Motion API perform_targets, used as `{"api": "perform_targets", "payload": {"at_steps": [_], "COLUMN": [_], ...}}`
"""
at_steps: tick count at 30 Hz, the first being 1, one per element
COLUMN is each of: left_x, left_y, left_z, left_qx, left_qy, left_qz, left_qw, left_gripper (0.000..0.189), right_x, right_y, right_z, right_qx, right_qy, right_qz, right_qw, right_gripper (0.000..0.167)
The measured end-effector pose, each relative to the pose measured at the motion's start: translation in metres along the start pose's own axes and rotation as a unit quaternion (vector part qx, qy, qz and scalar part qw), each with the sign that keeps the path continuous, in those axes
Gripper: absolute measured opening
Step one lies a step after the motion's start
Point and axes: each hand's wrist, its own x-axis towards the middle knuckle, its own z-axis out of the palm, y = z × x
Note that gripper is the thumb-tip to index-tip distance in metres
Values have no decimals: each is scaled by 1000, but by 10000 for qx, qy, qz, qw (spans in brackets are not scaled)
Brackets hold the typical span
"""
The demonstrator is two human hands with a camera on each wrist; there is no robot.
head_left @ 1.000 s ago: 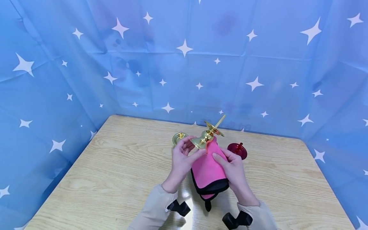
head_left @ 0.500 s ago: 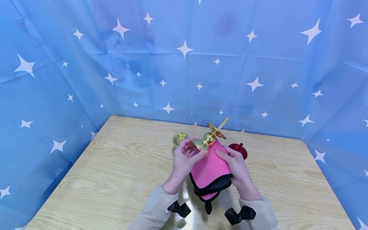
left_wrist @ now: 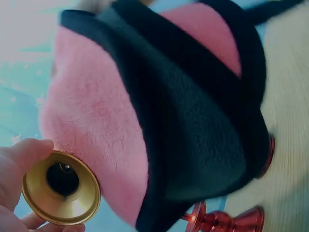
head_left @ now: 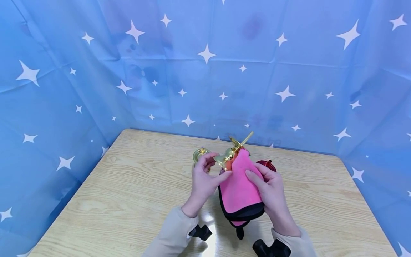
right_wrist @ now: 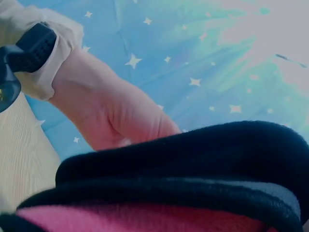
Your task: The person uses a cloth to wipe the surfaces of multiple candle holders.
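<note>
My left hand [head_left: 202, 180] holds a gold candlestick [head_left: 222, 160] by its flared base, thumb and fingers on the rim. The candlestick tilts, its spike pointing up and right; in the left wrist view its hollow base [left_wrist: 82, 205] faces the camera. My right hand [head_left: 271, 185] grips a folded pink cloth [head_left: 242, 189] with black edging and presses it to the candlestick's stem. The cloth covers part of the stem and drip pan. In the right wrist view the cloth's black edge [right_wrist: 193, 154] hides my right fingers.
On the wooden table [head_left: 128, 192], another gold candlestick [head_left: 198, 153] stands behind my left hand. A red candlestick [head_left: 269, 164] is behind my right hand, partly hidden. Red metal [left_wrist: 271, 157] also shows past the cloth in the left wrist view. A blue star-patterned curtain [head_left: 205, 89] surrounds the table.
The cloth and my right hand have shifted right, and the cloth now reaches higher over the stem and drip pan. My left hand keeps its hold on the base, almost in place.
</note>
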Motion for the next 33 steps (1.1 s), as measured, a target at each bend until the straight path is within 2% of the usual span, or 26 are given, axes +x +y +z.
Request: {"api": "perform_targets", "payload": {"at_steps": [3,4,6,8,11,15,18,21,23,26,30,33], "left_x": [-2,-2,-2,-1,0,0,0,-1,-1,-1,2,2], "left_y": [0,0,0,1,0,1,2,2,2,2,2,2], "left_z": [1,1,2,1,0,-2,-2,-2,-2,-2,-3,-4], "left_qx": [387,432,282,2,-447,-773,-1062,-1435,-1713,-1964,-2160,-2133], "left_qy": [-1,-19,-92,-145,-186,-228,-277,-408,-530,-745,-933,-906], "left_qz": [498,576,508,282,-104,-396,-652,-1115,-1497,-2052,-2367,-2358], "left_qw": [9980,9974,9983,9995,9988,9960,9918,9825,9723,9559,9427,9438], "left_gripper": [57,57,56,54,50,48,47,45,39,23,10,18], "right_x": [-2,-2,-2,-2,0,4,8,14,18,24,29,29], "right_y": [-3,-3,-2,0,5,12,16,20,23,27,28,28], "right_z": [2,2,2,2,0,-2,-5,-9,-11,-13,-14,-14], "right_qx": [-291,-438,-729,-961,-1071,-783,-462,-54,220,653,953,947], "right_qy": [-35,-50,-136,-225,-322,-301,-382,-506,-570,-676,-800,-843], "right_qz": [-234,-325,-528,-673,-638,-224,234,837,1166,1399,1497,1567], "right_qw": [9993,9985,9958,9928,9917,9962,9979,9952,9913,9857,9809,9795], "right_gripper": [20,22,24,24,23,27,27,20,17,17,20,20]}}
